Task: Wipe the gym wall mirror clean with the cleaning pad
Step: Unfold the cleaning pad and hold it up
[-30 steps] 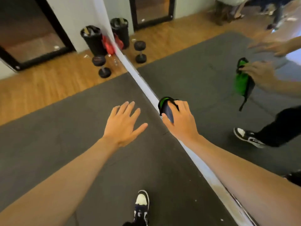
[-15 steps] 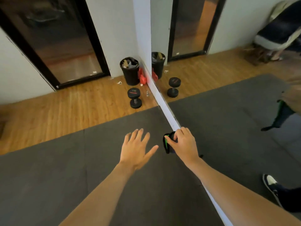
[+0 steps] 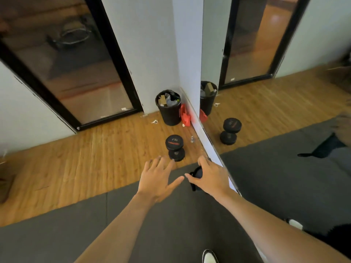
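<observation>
A large wall mirror (image 3: 284, 92) fills the right side of the view, its lower edge running along a pale baseboard down to the floor; it reflects the room and a dark pad-like shape at the far right. A dark grey gym mat (image 3: 152, 224) covers the near floor, with wooden floorboards (image 3: 76, 168) beyond it. A black-framed glass door (image 3: 66, 63) stands in the white wall on the left.

In the corner sits a black trash bin (image 3: 169, 108) full of paper and wrappers, with something red (image 3: 185, 115) just beside it against the baseboard. Nearer lies a black dumbbell (image 3: 174, 148) on end, its top marked with a red stripe and a number that appears to read 12.5.

Two bare forearms reach forward. The left hand (image 3: 157, 177) hovers over the mat edge with fingers spread wide, holding nothing. The right hand (image 3: 210, 177) grips the black cleaning pad (image 3: 196, 173), fingers curled over it, close to the mirror's bottom edge. Whether the pad touches the glass cannot be told. A white shoe toe (image 3: 209, 257) shows at the bottom.
</observation>
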The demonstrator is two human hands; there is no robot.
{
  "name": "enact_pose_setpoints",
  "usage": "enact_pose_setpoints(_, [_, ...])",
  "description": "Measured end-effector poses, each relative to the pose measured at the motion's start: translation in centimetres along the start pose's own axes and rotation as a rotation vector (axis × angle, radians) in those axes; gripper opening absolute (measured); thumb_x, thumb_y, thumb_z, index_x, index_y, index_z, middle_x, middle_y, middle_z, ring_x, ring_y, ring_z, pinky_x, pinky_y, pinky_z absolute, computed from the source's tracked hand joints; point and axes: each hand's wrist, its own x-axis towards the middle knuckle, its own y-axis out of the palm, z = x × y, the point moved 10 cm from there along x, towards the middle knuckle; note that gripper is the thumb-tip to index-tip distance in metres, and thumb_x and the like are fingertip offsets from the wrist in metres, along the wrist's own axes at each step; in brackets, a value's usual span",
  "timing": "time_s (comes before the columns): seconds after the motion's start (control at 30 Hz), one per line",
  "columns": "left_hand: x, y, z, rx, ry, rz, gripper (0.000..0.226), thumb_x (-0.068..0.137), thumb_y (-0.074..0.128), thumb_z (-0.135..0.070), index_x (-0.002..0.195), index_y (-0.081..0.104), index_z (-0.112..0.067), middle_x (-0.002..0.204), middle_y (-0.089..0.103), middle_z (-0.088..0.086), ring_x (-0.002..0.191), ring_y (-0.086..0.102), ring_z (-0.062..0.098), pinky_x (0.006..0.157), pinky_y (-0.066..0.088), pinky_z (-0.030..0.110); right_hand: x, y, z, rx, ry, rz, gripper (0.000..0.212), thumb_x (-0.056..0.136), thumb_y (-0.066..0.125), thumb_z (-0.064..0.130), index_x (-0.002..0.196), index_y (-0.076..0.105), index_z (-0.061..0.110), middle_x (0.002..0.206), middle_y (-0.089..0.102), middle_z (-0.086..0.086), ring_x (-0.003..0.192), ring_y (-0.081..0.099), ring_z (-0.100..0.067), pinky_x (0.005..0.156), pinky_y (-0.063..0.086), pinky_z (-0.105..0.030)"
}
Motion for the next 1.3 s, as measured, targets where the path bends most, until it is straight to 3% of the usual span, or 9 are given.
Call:
enact_pose_setpoints(0.1, [5.8,0.1,3.8,-0.015,-0.021,0.038,0.086,0.105,0.010,-0.074,0.136,0.066,-0.017,0.137,0.064,0.012,0.125,0.063,0.036,0.097,0.054,0.053,7.0,3.7,-0.1,0.005,-0.055,0.024,0.061,0.079,0.061,0.082,0.100,0.057,0.024,0.076,0.064,0.009,0.061,0.063,-0.012,0.048,0.036,-0.018])
enact_pose_setpoints(0.2, [10.8,0.5,8.0,-0.036,-0.003,0.079,0.085,0.104,0.012,-0.076,0.139,0.062,-0.017,0.140,0.062,0.013,0.128,0.060,0.038,0.101,0.051,0.056,12.8,7.7,-0.4,-0.020,-0.059,0.076,0.061,0.079,0.060,0.083,0.090,0.059,0.023,0.081,0.060,0.006,0.060,0.059,-0.014,0.046,0.040,-0.023])
enact_pose_setpoints(0.37, [20.7,3.2,15.1,-0.041,0.065,0.109,0.084,0.103,0.016,-0.077,0.141,0.061,-0.018,0.137,0.063,0.013,0.127,0.061,0.037,0.103,0.050,0.055,22.0,14.8,-2.1,-0.070,0.016,0.081,0.056,0.078,0.061,0.077,0.075,0.060,0.021,0.076,0.051,0.006,0.052,0.052,-0.015,0.043,0.035,-0.025])
enact_pose_setpoints(0.63, [36.2,10.1,23.5,-0.080,0.149,0.173,0.089,0.100,0.012,-0.080,0.143,0.061,-0.018,0.145,0.059,0.015,0.128,0.060,0.037,0.107,0.047,0.056,33.2,26.3,-6.6,-0.124,0.162,0.100,0.057,0.076,0.071,0.076,0.082,0.060,0.021,0.083,0.056,0.004,0.050,0.050,-0.015,0.041,0.035,-0.022])
enact_pose_setpoints(0.83, [43.5,13.6,25.4,-0.096,0.139,0.196,0.095,0.098,0.001,-0.081,0.158,0.046,-0.023,0.161,0.046,0.015,0.146,0.047,0.037,0.115,0.042,0.058,37.5,33.1,-9.9,-0.067,0.209,0.123,0.062,0.077,0.059,0.081,0.084,0.065,0.020,0.082,0.058,0.004,0.054,0.055,-0.015,0.044,0.037,-0.023])
enact_pose_setpoints(1.0, [48.3,19.5,24.9,-0.123,0.179,0.180,0.084,0.100,0.023,-0.072,0.161,0.042,-0.017,0.165,0.040,0.017,0.150,0.043,0.037,0.115,0.043,0.056,40.0,39.3,-12.7,-0.001,0.199,0.111,0.059,0.079,0.060,0.078,0.085,0.069,0.020,0.086,0.061,0.004,0.056,0.056,-0.015,0.043,0.042,-0.025])
enact_pose_setpoints(1.13, [51.5,26.4,24.4,-0.395,0.216,0.208,0.090,0.102,0.004,-0.075,0.165,0.032,-0.017,0.169,0.031,0.007,0.149,0.036,0.028,0.119,0.038,0.051,40.8,45.2,-15.7,0.162,0.196,0.116,0.041,0.088,0.058,0.062,0.089,0.067,0.022,0.092,0.062,0.007,0.066,0.061,-0.013,0.050,0.052,-0.036])
enact_pose_setpoints(1.2, [53.0,30.0,24.4,-0.562,0.242,0.215,0.082,0.104,0.021,-0.070,0.166,0.026,-0.018,0.167,0.030,0.001,0.147,0.034,0.023,0.120,0.036,0.048,41.1,48.0,-16.6,0.287,0.170,0.094,0.029,0.092,0.051,0.043,0.092,0.066,0.018,0.092,0.060,0.005,0.072,0.060,-0.014,0.055,0.052,-0.040])
enact_pose_setpoints(1.3, [54.9,33.4,24.2,-0.692,0.331,0.029,0.066,0.101,0.054,-0.041,0.157,0.041,-0.010,0.151,0.048,0.006,0.133,0.050,0.025,0.110,0.047,0.046,41.7,51.8,-17.5,0.492,0.136,0.073,0.022,0.081,0.045,0.024,0.092,0.058,0.010,0.087,0.057,0.002,0.073,0.056,-0.016,0.060,0.048,-0.039])
